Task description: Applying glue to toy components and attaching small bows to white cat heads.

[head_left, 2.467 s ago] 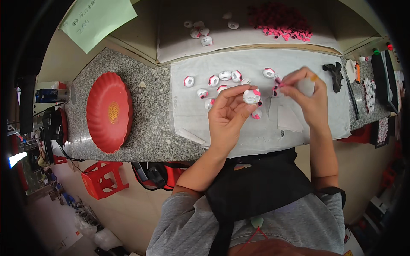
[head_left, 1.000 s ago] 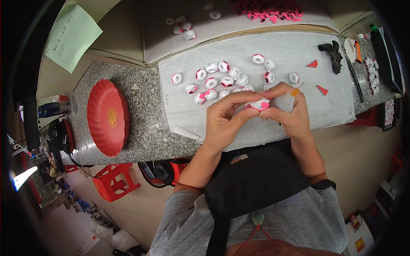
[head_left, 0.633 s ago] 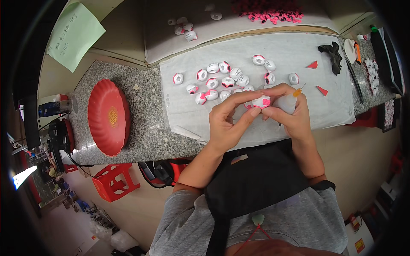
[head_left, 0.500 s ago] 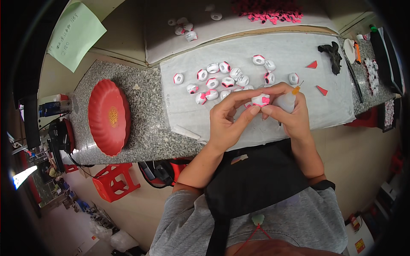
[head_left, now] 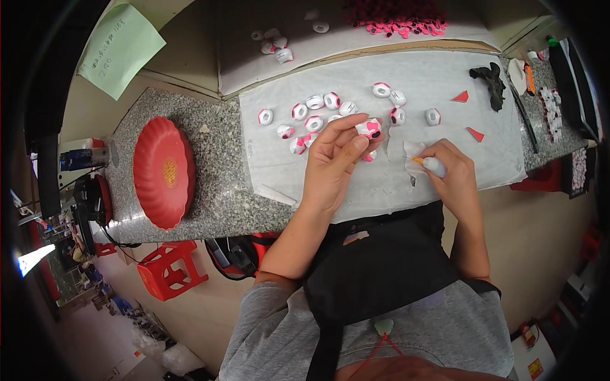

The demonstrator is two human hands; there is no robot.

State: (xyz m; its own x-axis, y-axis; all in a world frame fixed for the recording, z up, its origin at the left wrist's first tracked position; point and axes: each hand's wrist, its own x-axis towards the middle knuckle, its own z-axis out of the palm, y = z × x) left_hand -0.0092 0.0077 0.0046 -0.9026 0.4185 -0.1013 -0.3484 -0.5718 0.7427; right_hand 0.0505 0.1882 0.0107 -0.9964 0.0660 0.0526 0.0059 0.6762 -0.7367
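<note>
Between the thumb and fingers of my left hand (head_left: 332, 162) is a small rounded white piece (head_left: 367, 128) with pink and black patches. My right hand (head_left: 456, 174) grips a small translucent squeeze bottle (head_left: 436, 167) with an orange needle tip. The tip points left and lies over a small white scrap (head_left: 412, 150) on the white sheet. Another pink-and-white piece (head_left: 370, 155) shows just below my left fingertips, partly hidden. Several similar white pieces with pink or black patches, such as one ring-like piece (head_left: 314, 123), lie beyond my left hand.
White paper (head_left: 489, 152) covers much of the speckled stone counter (head_left: 219, 146). A red scalloped tray (head_left: 145, 171) stands at left. A pile of pink-and-black bits (head_left: 406, 27) lies on the back shelf. Red triangular scraps (head_left: 460, 96) and a crumpled black item (head_left: 490, 86) lie at right.
My hands have come apart. The right hand moved down and right, turning the bottle's tip from upward to leftward. My left hand still holds the white piece, now slightly left and higher.
</note>
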